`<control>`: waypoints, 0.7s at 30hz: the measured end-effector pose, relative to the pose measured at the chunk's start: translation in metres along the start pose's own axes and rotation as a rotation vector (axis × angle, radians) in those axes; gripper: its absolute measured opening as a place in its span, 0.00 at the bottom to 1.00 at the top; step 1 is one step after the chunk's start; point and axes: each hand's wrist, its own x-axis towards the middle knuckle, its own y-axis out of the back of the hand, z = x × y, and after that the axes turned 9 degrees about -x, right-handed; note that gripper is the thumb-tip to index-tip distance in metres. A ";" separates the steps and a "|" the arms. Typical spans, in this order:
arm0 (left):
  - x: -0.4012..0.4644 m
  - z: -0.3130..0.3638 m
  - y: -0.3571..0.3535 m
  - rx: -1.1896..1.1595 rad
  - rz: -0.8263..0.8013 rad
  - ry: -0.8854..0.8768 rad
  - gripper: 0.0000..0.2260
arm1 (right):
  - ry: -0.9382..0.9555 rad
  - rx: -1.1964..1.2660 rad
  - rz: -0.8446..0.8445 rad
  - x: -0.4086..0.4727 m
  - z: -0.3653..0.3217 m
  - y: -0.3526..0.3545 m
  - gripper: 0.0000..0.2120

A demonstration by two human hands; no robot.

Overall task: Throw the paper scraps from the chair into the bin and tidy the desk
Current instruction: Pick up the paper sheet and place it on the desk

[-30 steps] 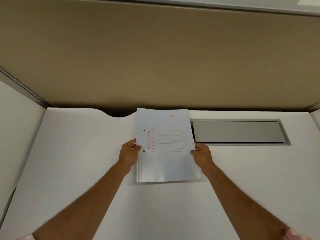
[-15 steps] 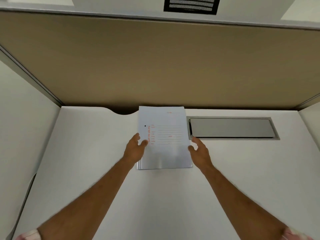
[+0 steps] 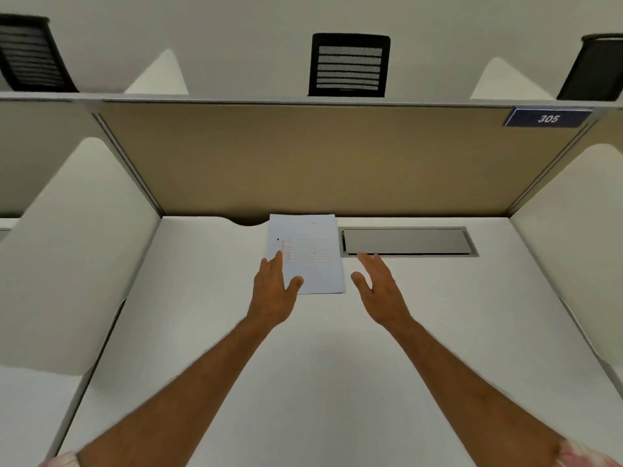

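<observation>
A pale blue paper folder (image 3: 312,251) with red print lies flat on the white desk (image 3: 303,382), pushed up against the tan back partition. My left hand (image 3: 274,291) hovers over the folder's near left corner, fingers spread and holding nothing. To the right of the folder, my right hand (image 3: 379,289) is lifted off it with its fingers apart, empty. No paper scraps, chair seat or bin are in view.
A grey metal cable hatch (image 3: 408,242) is set into the desk right of the folder. White side dividers (image 3: 77,257) wall the desk on both sides. Beyond the tan partition (image 3: 320,156) stand black mesh chair backs (image 3: 349,64).
Both hands held the folder's sides a second ago and slid it toward the back partition. Now they have let go and opened. The view has tilted upward.
</observation>
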 end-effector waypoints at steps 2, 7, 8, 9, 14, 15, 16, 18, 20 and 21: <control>-0.043 0.014 -0.001 -0.002 0.045 0.002 0.27 | 0.037 -0.014 0.011 -0.035 0.000 0.019 0.26; -0.156 0.032 -0.017 0.002 0.033 0.054 0.33 | 0.092 -0.060 0.012 -0.131 0.008 0.058 0.26; -0.175 0.033 -0.019 0.004 0.019 0.059 0.34 | 0.095 -0.069 0.016 -0.150 0.009 0.066 0.27; -0.194 0.033 -0.021 0.003 0.008 0.067 0.35 | 0.097 -0.080 0.020 -0.169 0.011 0.073 0.27; -0.279 0.037 -0.027 -0.023 -0.014 0.085 0.34 | 0.106 -0.117 0.045 -0.260 0.021 0.097 0.27; -0.296 0.037 -0.028 -0.017 -0.020 0.074 0.34 | 0.104 -0.127 0.049 -0.278 0.024 0.099 0.27; -0.314 0.038 -0.030 -0.010 -0.027 0.068 0.34 | 0.101 -0.138 0.051 -0.296 0.026 0.100 0.28; -0.348 0.039 -0.031 -0.008 -0.037 0.067 0.34 | 0.093 -0.151 0.060 -0.332 0.029 0.102 0.29; -0.387 0.038 -0.033 -0.015 -0.044 0.064 0.34 | 0.085 -0.154 0.078 -0.371 0.032 0.103 0.31; -0.407 0.037 -0.035 -0.022 -0.048 0.057 0.35 | 0.084 -0.157 0.088 -0.390 0.033 0.103 0.31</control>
